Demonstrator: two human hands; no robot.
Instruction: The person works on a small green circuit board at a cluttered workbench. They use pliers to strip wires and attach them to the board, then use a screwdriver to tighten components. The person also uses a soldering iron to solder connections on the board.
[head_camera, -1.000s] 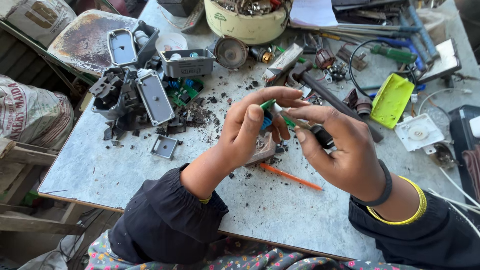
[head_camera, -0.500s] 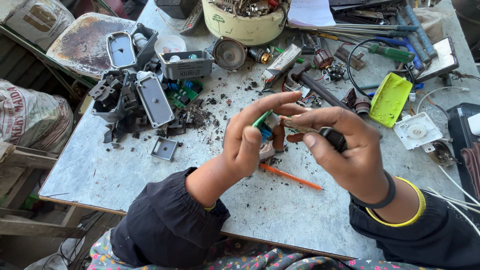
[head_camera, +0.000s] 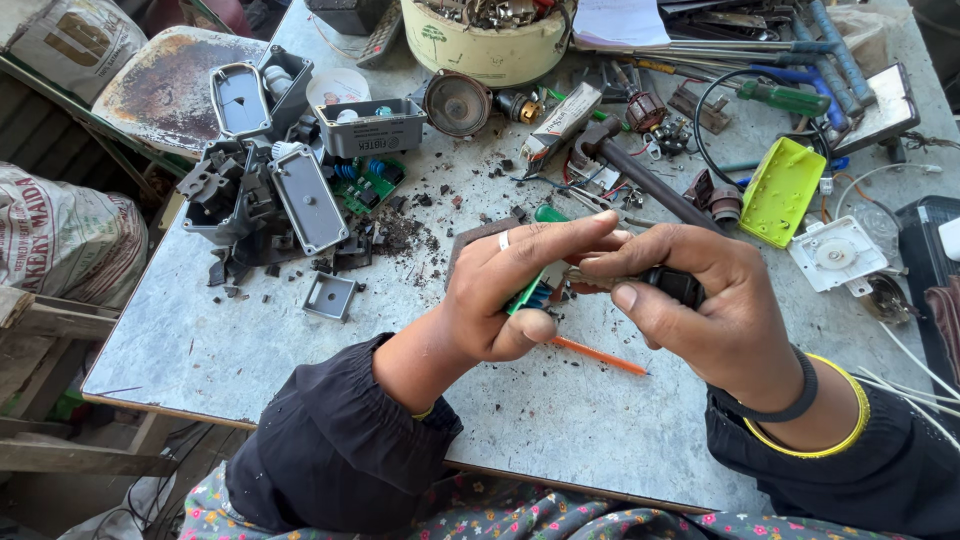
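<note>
Squarely between both hands (head_camera: 520, 300): circuit board (head_camera: 532, 294).

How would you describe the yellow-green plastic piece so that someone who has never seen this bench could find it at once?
Start at the grey metal table and go to its right side, beyond the right hand. The yellow-green plastic cover lies flat there, between the dark hammer handle and a white square plate. It is the only bright lime, rounded-rectangle piece among grey, black and white parts.

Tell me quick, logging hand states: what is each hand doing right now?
Left hand: closed on a small green circuit board.
Right hand: closed on a black-handled tool, tip at the board.
</note>
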